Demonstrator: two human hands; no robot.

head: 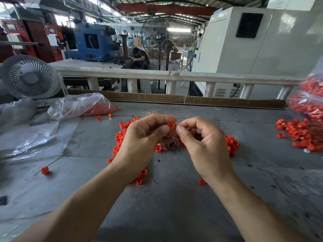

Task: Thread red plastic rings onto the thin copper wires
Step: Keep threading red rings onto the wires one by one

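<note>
Room: a factory hall with a blue machine (90, 41), a large white cabinet (253, 41) and a tall standing fan (167, 44) behind a pale railing (157, 75).
Surface: a grey worktable (166, 198), scratched, with a cardboard strip along its far edge.
Red ring: a small, short tube of bright red plastic (171, 125), held above the middle of the table between the two hands.
Left hand: the hand (139, 142) has its fingers curled and pinches the red ring between thumb and forefinger.
Right hand: the hand (204, 142) has thumb and forefinger pressed together just beside the ring; a wire in this pinch cannot be made out.
Copper wires: a bundle of thin, hair-like strands (167, 144) lies on the table under the hands.
Loose rings: a red heap (122, 135) around the wires in the middle, and another heap (300, 135) near the right edge.
Bags: a clear bag with rings (78, 105) toward the far left corner, and a full one (309, 102) at the right edge.
Small fan: a white one (28, 76) at the far left corner.
</note>
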